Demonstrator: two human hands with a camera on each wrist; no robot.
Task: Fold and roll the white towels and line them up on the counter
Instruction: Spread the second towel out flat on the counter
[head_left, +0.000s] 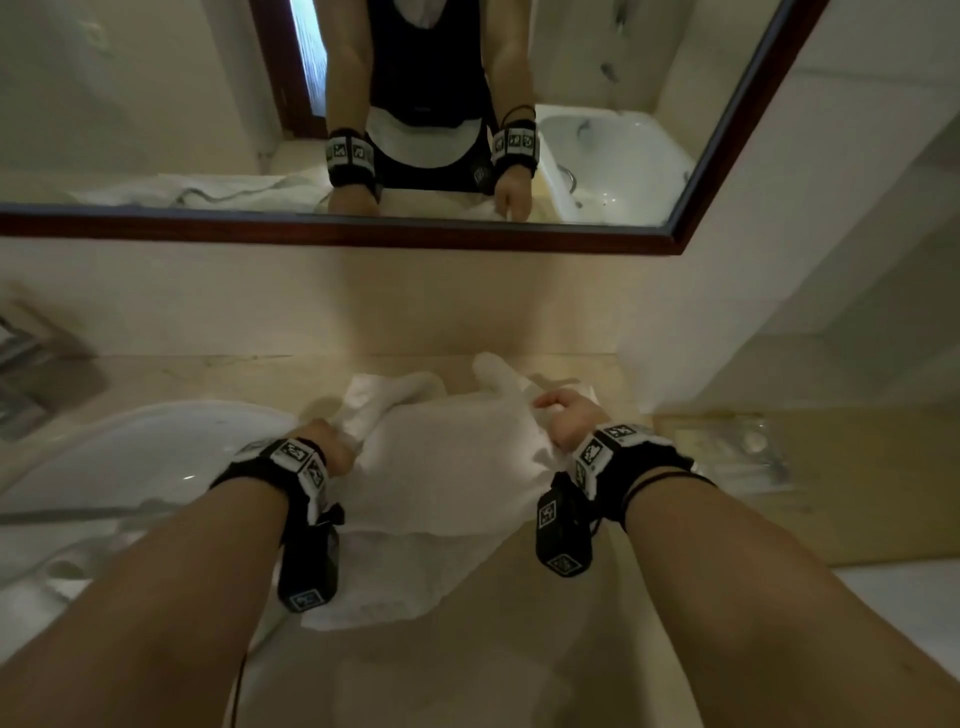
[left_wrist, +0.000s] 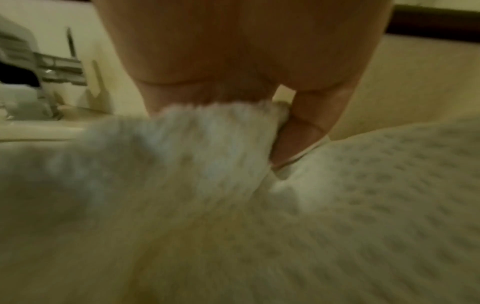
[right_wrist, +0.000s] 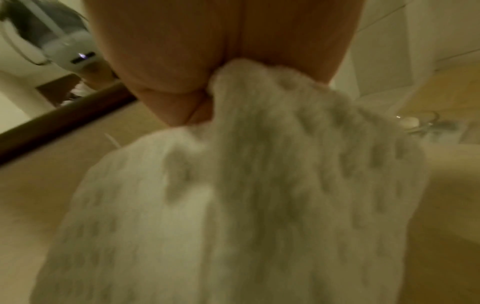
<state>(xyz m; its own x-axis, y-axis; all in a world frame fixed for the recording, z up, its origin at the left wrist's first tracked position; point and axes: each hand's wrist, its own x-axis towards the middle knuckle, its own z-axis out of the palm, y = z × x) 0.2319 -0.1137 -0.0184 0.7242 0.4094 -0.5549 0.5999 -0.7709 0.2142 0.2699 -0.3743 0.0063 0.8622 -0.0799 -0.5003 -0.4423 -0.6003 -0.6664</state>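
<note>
A white textured towel (head_left: 447, 467) is stretched between my two hands above the beige counter (head_left: 519, 665), its lower part draping toward me. My left hand (head_left: 332, 441) grips the towel's left edge; in the left wrist view the fingers (left_wrist: 306, 131) are curled round a bunch of the cloth (left_wrist: 202, 144). My right hand (head_left: 561, 421) grips the right edge; the right wrist view shows towel (right_wrist: 259, 185) bunched inside the closed fist (right_wrist: 182, 96). Two loose corners stick up at the far side of the towel.
A white sink basin (head_left: 130, 457) lies left of the towel, with a chrome fixture (left_wrist: 52, 82) beyond it. A dark-framed mirror (head_left: 363, 236) runs along the back wall. A clear tray (head_left: 737, 452) sits on the counter at the right.
</note>
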